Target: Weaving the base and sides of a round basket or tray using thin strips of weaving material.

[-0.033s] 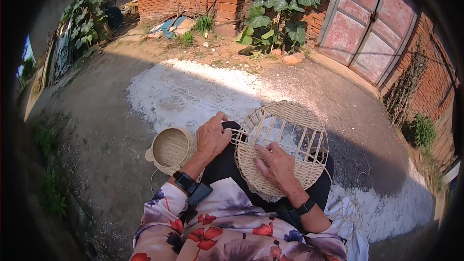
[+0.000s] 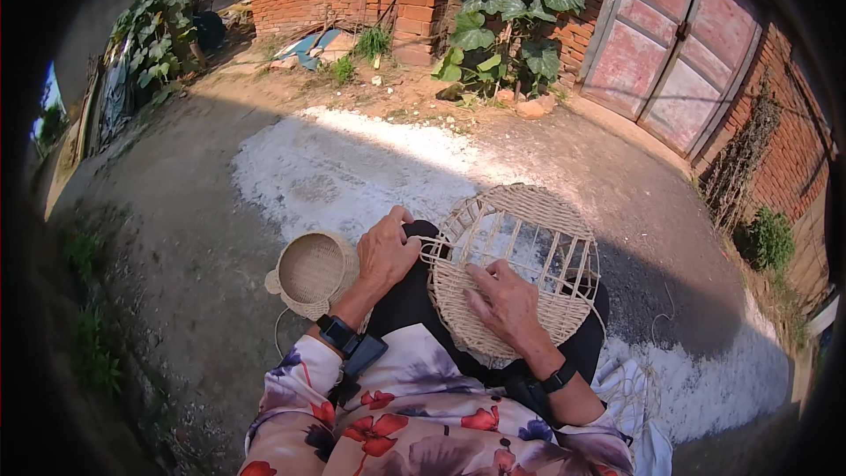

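Observation:
Across my knees lies a round, partly woven basket piece (image 2: 551,307) of pale straw cord. Weave fills its near and far parts, and bare ribs span the gap between. My left hand (image 2: 386,254) is beside its left edge, fingers closed on a strand of cord (image 2: 434,243) that runs into the weave. My right hand (image 2: 506,300) rests on the near woven part, fingers bent and pressed against the edge of the weave by the gap. What lies under its fingertips is hidden. A loose cord end hangs off the piece's right side.
A small round woven basket (image 2: 315,271) stands on the ground left of my knees. White powdery material (image 2: 344,172) covers ground ahead. A white sack (image 2: 627,392) lies at my right. Further off are a leafy plant (image 2: 509,13), brick walls and a red metal gate (image 2: 630,57).

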A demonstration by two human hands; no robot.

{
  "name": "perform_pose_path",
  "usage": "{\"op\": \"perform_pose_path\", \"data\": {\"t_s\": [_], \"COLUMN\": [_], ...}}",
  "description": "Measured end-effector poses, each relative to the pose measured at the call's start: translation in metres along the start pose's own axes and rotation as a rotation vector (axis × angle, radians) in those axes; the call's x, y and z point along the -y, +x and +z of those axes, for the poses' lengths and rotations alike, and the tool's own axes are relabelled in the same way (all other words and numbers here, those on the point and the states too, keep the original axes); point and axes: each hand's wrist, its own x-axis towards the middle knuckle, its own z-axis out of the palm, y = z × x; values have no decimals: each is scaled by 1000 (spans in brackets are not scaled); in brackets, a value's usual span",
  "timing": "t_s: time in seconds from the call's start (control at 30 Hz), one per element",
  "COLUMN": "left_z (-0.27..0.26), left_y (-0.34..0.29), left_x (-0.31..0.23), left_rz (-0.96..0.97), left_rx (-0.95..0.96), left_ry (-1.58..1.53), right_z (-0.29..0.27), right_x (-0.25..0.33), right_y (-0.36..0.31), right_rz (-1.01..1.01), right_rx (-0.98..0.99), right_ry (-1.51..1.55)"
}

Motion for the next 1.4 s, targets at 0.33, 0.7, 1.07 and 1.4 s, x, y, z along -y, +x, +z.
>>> {"op": "perform_pose_path", "data": {"t_s": [0.33,0.7,1.07,1.4], "left_z": [-4,-33,-11,-77], "left_y": [5,22,28,45], "left_x": [-31,29,-24,77], "left_rz": [656,80,651,410], "left_rx": [-49,-203,142,-167], "left_ry": [91,216,343,642], "right_z": [12,12,11,10], "right_x": [-11,-16,-14,-17], "right_y": [-9,-11,-12,-15], "right_rz": [-1,-64,-72,-48], "right_rx": [-134,-247,-244,-281], "right_ry": [133,199,215,246]}}
